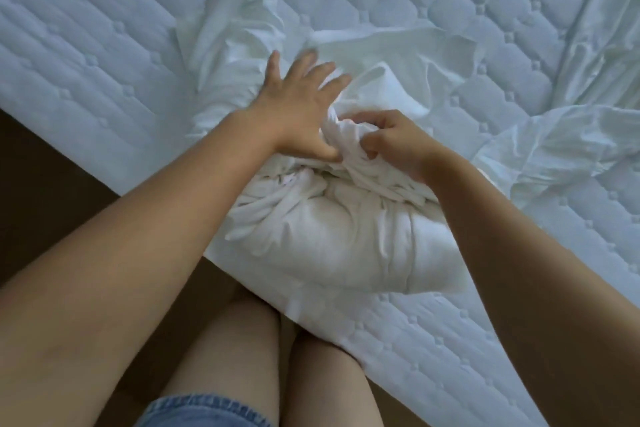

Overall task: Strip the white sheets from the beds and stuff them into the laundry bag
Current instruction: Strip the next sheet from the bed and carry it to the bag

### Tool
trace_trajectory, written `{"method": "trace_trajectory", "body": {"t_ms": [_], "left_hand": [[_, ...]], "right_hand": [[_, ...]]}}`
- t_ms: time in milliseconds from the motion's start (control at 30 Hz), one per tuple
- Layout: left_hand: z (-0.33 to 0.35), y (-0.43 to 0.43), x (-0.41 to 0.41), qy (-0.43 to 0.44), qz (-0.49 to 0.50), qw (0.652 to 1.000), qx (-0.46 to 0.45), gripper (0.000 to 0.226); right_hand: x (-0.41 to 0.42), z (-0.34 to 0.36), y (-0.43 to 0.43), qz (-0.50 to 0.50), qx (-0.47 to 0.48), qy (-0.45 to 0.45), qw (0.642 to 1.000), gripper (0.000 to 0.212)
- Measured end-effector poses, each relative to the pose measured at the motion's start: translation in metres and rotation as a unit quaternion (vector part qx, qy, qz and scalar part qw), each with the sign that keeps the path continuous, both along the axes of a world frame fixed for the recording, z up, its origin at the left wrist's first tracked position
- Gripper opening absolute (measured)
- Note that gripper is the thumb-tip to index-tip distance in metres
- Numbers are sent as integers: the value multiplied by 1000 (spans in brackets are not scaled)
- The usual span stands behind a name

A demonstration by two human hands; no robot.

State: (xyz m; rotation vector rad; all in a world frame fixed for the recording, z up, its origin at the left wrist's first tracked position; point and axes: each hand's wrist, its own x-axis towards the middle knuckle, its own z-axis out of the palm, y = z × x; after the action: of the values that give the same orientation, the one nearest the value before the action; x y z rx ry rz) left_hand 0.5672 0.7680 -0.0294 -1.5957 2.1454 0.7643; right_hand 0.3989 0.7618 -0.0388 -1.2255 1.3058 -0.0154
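The right grip (394,146) pinches a fold atop the sheet (332,236), which sits bunched into a bundle at the near edge of the bed (86,62). The left grip (298,107) is spread wide, fingers straight, thumb touching the same fold.

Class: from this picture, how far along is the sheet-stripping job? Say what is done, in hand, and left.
Done: the quilted mattress lies bare, its white sheet bunched near the edge. In hand: the right hand grips the bunch; the left hand reaches over it, fingers spread. Left: more sheet lies loose; no laundry bag shows.
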Motion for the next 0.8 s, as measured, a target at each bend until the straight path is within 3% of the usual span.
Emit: {"method": "trace_trajectory", "body": {"t_ms": [67,167,200,267,300,333,367,433,500,567,667,733,800], "left_hand": [[3,-19,4,66,105,992,-33,95],[4,-35,23,12,304,946,-111,99],[3,-36,31,12,400,913,-78,111],[-20,-44,47,108,580,805,58,136],[-32,-46,51,174,620,755,122,142],[-35,-48,50,200,622,738,171,140],[-39,-51,50,212,600,745,200,126],[-38,-59,45,202,537,797,185,69],[-33,-60,35,202,463,846,170,42],[-19,-55,16,211,357,899,144,26],[3,-36,-33,165,115,976,79,24],[13,-22,-60,130,-26,990,48,34],[15,-12,-70,105,-109,987,48,39]], "right_hand": [[-1,6,4,-1,10,-1,1000,45],[-1,8,6,22,39,14,999,55],[1,11,6,36,51,15,998,61],[9,15,6,65,76,10,995,76],[12,15,7,80,86,7,993,81],[15,15,8,99,89,4,991,81],[18,17,9,112,91,-2,990,73],[24,22,15,122,107,-6,987,51],[24,19,28,114,92,12,989,53],[23,11,48,75,-40,64,994,52],[9,-3,81,-35,-304,180,935,43],[-1,-10,95,-80,-337,185,920,42],[-11,-7,107,-95,-320,151,931,38]]}}
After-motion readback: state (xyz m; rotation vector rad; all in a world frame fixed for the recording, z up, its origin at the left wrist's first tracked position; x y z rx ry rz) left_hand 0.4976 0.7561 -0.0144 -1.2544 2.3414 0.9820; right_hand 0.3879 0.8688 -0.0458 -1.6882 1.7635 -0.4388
